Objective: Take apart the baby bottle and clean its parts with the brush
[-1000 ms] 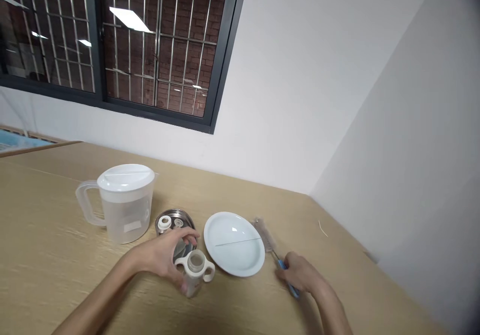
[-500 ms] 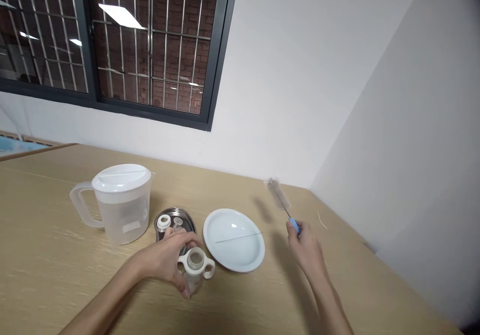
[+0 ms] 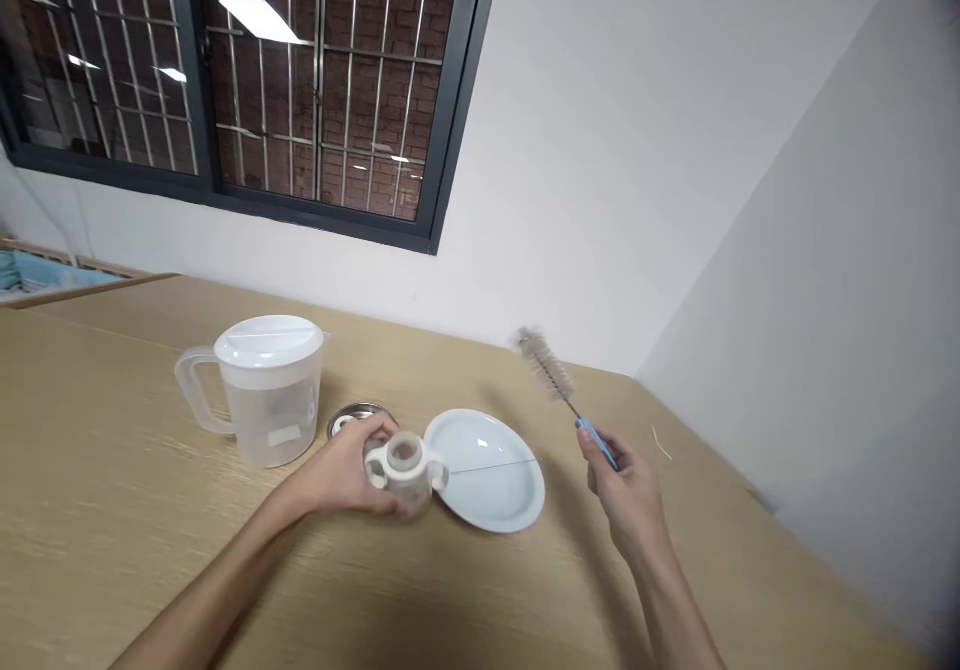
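Note:
My left hand [image 3: 341,470] is wrapped round a small white baby bottle [image 3: 409,468] with two side handles, lifted and tilted so its open mouth faces me. My right hand [image 3: 626,485] is closed on the blue handle of a bottle brush [image 3: 551,375], whose bristle head points up and to the left above the table. A white plate [image 3: 495,470] lies between the two hands. A steel dish [image 3: 360,418] with small white bottle parts sits behind my left hand, mostly hidden by it.
A clear plastic jug [image 3: 266,390] with a white lid stands at the left on the wooden table [image 3: 112,510]. White walls meet at the table's far right corner. A barred window is above. A thin pale strip [image 3: 660,440] lies near the right wall.
My left hand has lifted and tilted the bottle off the table. My right hand picked the brush up from beside the plate and raised it, bristles up.

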The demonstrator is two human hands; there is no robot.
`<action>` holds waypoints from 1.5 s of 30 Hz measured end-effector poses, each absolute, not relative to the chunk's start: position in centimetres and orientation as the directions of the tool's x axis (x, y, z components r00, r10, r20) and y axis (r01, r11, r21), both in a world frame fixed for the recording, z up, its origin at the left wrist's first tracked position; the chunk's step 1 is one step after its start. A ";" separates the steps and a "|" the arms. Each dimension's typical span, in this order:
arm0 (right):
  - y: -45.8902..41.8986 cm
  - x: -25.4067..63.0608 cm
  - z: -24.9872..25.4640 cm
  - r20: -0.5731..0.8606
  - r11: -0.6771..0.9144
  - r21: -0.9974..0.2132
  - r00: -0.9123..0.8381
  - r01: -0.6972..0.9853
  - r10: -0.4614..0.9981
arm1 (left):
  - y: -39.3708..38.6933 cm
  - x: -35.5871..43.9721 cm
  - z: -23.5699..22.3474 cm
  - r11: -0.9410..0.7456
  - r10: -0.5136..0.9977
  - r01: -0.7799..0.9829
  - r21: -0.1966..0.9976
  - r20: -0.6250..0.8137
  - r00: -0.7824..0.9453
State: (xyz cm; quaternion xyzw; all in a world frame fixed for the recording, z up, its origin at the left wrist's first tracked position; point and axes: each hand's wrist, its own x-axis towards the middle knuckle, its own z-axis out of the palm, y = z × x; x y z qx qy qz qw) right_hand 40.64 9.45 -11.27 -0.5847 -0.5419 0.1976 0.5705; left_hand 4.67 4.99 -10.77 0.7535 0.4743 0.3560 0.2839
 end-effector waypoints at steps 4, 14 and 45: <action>9.0 39.6 -11.2 0.258 0.217 -0.954 0.201 0.205 0.945 | 5.5 3.9 -10.3 -0.417 0.895 0.534 0.736 0.437 0.096; 8.0 38.1 -11.1 0.224 0.223 -0.912 -0.038 0.345 0.974 | 6.9 3.3 -12.3 -0.363 0.815 0.751 0.551 0.578 -0.030; 6.9 37.6 -10.4 0.254 0.423 -0.701 -0.354 0.574 0.900 | 7.2 2.2 -13.6 -0.444 0.709 0.869 0.218 0.679 0.192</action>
